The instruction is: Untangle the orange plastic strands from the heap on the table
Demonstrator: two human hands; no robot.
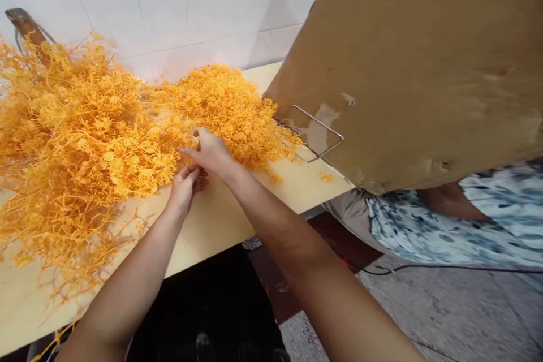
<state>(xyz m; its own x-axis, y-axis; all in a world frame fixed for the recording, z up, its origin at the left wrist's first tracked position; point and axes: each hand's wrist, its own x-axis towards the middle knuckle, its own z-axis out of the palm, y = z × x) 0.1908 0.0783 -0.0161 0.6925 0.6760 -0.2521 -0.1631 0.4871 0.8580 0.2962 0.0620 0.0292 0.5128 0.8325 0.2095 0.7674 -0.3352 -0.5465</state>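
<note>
A large tangled heap of orange artificial-flower sprigs (80, 130), which look like moulded plastic, covers the left of the pale tabletop (212, 209). Against the wall lies a second, more compact pile of orange flower pieces (224, 104). My left hand (186, 184) is at the front edge between the two, fingers pinched together. Just above it, my right hand (210, 150) curls close by, thumb and fingers drawn in near the left fingertips. Anything small between the fingers of either hand is too hidden to make out.
A big cardboard sheet (416, 68) rises on the right, with a bent metal wire frame (324, 136) at its base. Behind it, a person in patterned clothing (424, 226) is partly visible. A dark cable (424, 266) crosses there. White tiles (169, 0) line the back.
</note>
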